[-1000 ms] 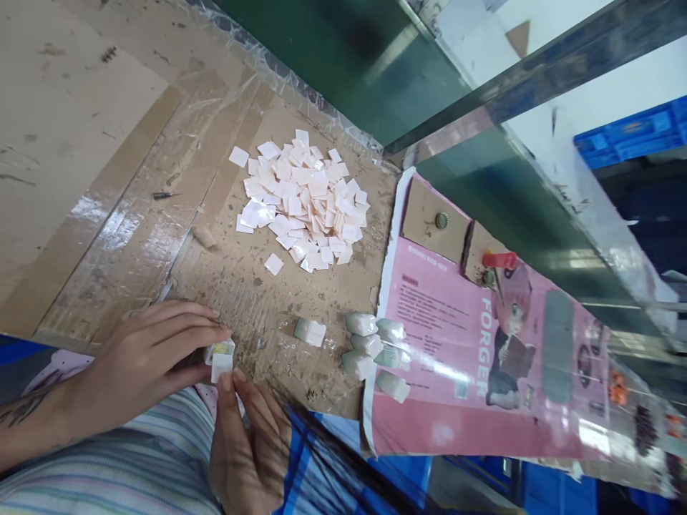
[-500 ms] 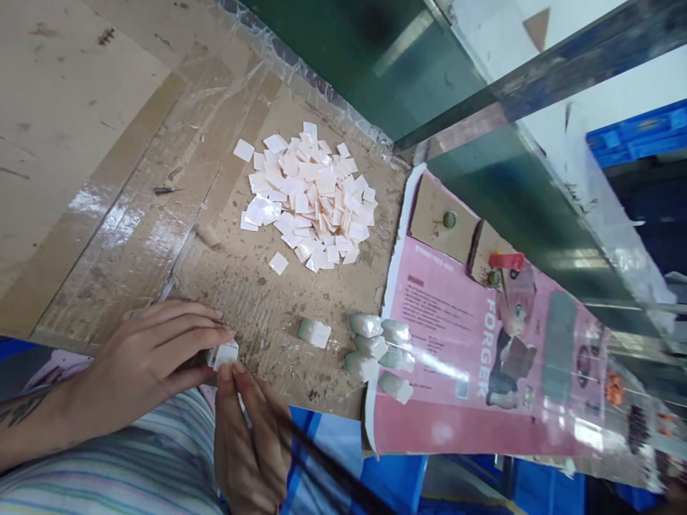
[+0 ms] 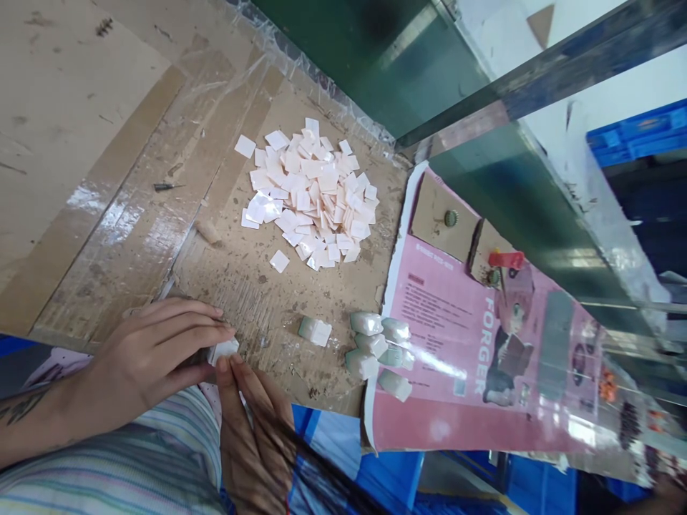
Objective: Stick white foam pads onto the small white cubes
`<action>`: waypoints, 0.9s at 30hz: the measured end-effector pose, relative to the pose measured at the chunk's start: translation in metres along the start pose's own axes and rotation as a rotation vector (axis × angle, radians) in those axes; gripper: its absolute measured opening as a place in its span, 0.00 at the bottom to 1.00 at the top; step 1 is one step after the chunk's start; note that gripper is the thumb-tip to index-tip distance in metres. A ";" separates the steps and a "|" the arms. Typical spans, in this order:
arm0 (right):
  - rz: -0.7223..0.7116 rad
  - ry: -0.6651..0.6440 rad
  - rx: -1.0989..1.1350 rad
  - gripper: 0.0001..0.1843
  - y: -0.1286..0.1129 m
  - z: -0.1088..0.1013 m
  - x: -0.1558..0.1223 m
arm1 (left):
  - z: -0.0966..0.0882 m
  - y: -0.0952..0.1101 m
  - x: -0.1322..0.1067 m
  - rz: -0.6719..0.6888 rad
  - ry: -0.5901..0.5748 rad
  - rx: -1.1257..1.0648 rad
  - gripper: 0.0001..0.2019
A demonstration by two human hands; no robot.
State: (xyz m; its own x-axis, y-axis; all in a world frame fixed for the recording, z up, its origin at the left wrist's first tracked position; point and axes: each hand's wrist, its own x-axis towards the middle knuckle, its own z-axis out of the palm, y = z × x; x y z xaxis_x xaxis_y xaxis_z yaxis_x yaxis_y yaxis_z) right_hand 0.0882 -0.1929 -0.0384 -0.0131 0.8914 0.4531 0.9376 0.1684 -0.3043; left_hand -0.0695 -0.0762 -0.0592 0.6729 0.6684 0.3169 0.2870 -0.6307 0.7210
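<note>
At the table's front edge, my left hand (image 3: 153, 350) is closed around a small white block (image 3: 224, 349), fingers over its far side. My right hand (image 3: 251, 429) pinches the same block from the near side with its fingertips. Much of the block is hidden between the fingers. Dark strands of hair hang across my right hand. Beyond the hands lies a heap of thin pale square pieces (image 3: 322, 200), with a single square (image 3: 279, 261) apart from it. To the right, a pale green and white block (image 3: 315, 331) lies on the cardboard.
Several similar blocks (image 3: 370, 345) are grouped at the border of the cardboard (image 3: 252, 307) and a pink printed sheet (image 3: 418, 422). Two brown card pieces (image 3: 437, 218) and a red object (image 3: 506, 259) lie on the sheet. A dark pointed tip (image 3: 168, 187) lies left. Blue crates (image 3: 386, 479) stand below.
The fingertips of my right hand have shifted slightly upward on the block, covering more of it. More hair now hangs over that hand. My left hand stays almost in place.
</note>
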 end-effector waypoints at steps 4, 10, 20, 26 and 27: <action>-0.006 -0.088 -0.025 0.23 0.000 -0.002 0.002 | 0.000 -0.001 -0.001 -0.026 -0.021 -0.013 0.12; 0.015 -0.117 -0.034 0.23 -0.002 -0.002 -0.003 | 0.000 -0.001 0.000 -0.036 -0.010 -0.018 0.11; 0.008 -0.082 -0.135 0.23 -0.011 -0.003 0.005 | -0.002 0.000 0.001 -0.040 -0.034 -0.040 0.11; -0.028 -0.075 -0.234 0.23 -0.019 0.000 -0.005 | -0.003 0.001 0.001 -0.034 -0.056 -0.023 0.11; -0.036 -0.073 -0.249 0.23 -0.019 0.000 -0.005 | -0.003 0.001 0.001 -0.034 -0.059 -0.022 0.11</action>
State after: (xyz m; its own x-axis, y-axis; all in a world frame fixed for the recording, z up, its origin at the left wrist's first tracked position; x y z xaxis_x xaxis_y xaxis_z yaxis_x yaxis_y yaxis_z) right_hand 0.0702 -0.2003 -0.0351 -0.0640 0.9161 0.3957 0.9927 0.0993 -0.0692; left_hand -0.0706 -0.0751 -0.0563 0.7022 0.6646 0.2551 0.2959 -0.5985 0.7445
